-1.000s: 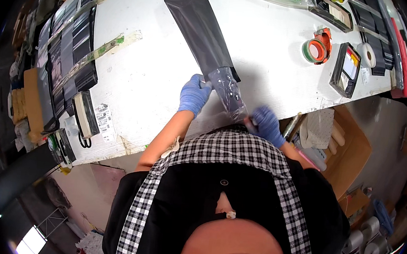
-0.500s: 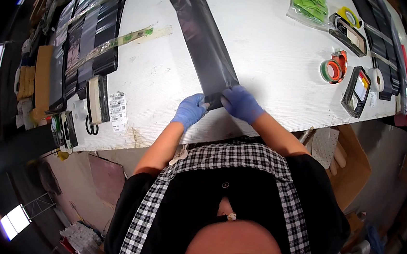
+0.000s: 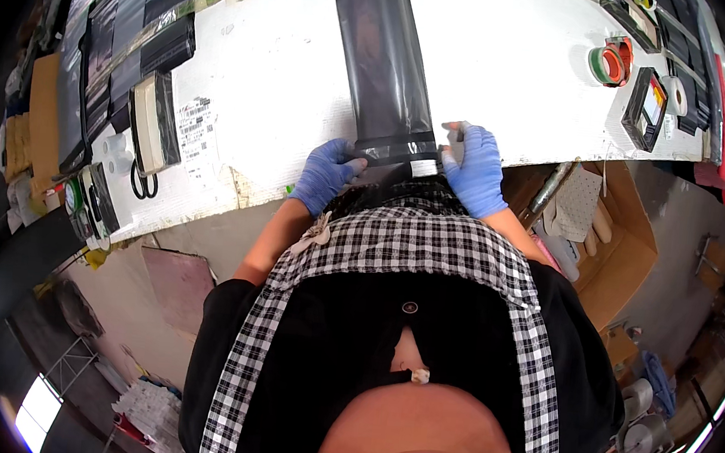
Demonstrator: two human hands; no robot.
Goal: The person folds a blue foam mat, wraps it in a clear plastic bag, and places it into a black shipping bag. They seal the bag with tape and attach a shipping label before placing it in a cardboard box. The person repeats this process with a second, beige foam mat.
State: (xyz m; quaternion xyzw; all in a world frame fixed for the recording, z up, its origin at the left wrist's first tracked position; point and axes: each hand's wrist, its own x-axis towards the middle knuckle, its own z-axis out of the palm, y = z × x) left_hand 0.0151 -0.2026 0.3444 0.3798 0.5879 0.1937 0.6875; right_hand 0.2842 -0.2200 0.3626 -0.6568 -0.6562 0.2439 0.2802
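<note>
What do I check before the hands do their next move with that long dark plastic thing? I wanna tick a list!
1. Left hand on the near left corner of the dark plastic sleeve: ok, it holds it there.
2. Right hand holding the sleeve too: not ok, it is open, just to the right.
3. Tape roll out of the way: ok, it sits well to the right, apart from the sleeve.
4. Far end flat on the white table: cannot tell, the picture cuts it off.
</note>
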